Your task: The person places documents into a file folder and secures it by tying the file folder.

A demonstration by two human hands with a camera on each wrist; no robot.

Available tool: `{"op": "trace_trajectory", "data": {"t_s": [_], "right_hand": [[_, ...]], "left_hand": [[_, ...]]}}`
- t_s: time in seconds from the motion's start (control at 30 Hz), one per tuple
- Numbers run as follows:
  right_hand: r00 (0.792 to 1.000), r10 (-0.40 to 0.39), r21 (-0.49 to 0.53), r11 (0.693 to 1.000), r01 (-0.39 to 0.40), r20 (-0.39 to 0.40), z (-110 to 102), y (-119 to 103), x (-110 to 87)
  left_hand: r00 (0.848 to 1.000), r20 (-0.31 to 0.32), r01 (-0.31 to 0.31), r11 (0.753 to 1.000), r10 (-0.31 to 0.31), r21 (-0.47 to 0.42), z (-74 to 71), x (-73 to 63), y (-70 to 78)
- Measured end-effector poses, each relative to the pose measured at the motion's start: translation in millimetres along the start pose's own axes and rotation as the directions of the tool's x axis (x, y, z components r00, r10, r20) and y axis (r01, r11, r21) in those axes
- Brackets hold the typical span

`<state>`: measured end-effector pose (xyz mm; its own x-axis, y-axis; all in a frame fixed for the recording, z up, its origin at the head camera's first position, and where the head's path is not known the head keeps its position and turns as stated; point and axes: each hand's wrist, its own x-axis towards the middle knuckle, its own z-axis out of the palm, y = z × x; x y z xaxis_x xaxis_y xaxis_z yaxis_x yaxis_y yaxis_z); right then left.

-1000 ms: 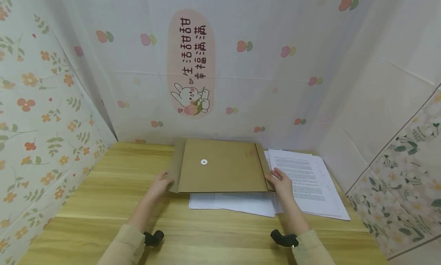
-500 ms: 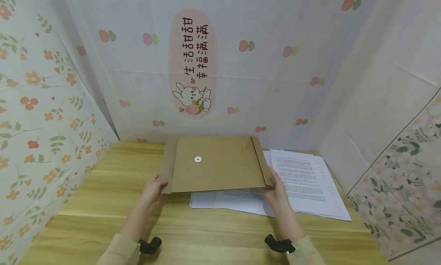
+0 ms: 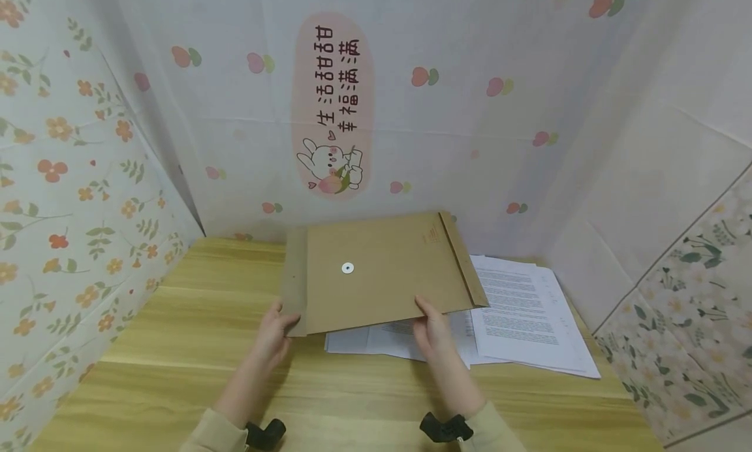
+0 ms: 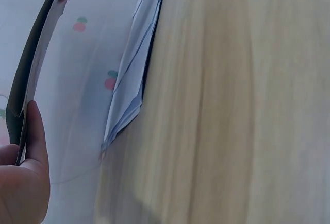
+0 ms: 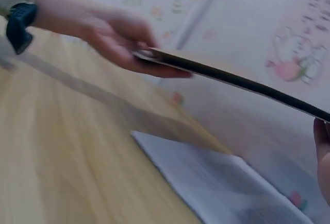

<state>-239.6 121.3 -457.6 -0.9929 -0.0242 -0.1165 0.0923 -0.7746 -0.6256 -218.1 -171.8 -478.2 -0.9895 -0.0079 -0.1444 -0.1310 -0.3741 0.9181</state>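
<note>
A person lifts a brown kraft document envelope (image 3: 388,275) in both hands above a wood-grain table (image 3: 176,347), left of a stack of printed sheets (image 3: 519,315). The left hand (image 3: 271,334) pinches the envelope's near corner farthest from the stack, thumb on top; the right hand (image 3: 433,331), nearer the stack, clasps the near edge. More sheets (image 3: 367,341) lie beneath the envelope, left of the stack.

The envelope's long axis runs left to right, slanting, with the end toward the stack angled farther from the person. Its broad face, with a white button disc (image 3: 348,268), is turned up; a plain strip (image 3: 295,282) points away from the stack, while red print (image 3: 433,235) and a folded edge (image 3: 464,259) mark the end toward it.

The step in hand appears to be handling and turning the raised envelope; the next move likely calls for a steady two-handed grip, clear of the stack.
</note>
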Motion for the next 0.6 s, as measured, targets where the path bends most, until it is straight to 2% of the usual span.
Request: {"op": "trace_trajectory", "data": {"t_s": [0.2,0.3,0.4,0.6], "right_hand": [[1.000,-0.028,-0.086,0.996,0.028,0.007,3.1,18.6,-3.9],[1.000,-0.012,-0.139,0.990,0.014,0.017,1.0,20.4,-4.1],[1.000,0.012,-0.178,0.984,-0.009,0.013,0.1,19.7,-2.2],[0.995,0.068,-0.287,0.957,-0.046,0.068,-1.3,13.5,1.6]], "left_hand": [[0.999,-0.030,0.030,1.000,-0.030,-0.005,-2.5,-0.3,-0.4],[0.998,-0.035,0.059,0.998,-0.059,0.015,-10.6,0.6,5.6],[0.997,-0.012,0.081,0.996,-0.081,0.023,-18.7,3.2,14.8],[0.997,0.044,0.072,0.993,-0.068,-0.097,-32.6,11.6,34.5]]}}
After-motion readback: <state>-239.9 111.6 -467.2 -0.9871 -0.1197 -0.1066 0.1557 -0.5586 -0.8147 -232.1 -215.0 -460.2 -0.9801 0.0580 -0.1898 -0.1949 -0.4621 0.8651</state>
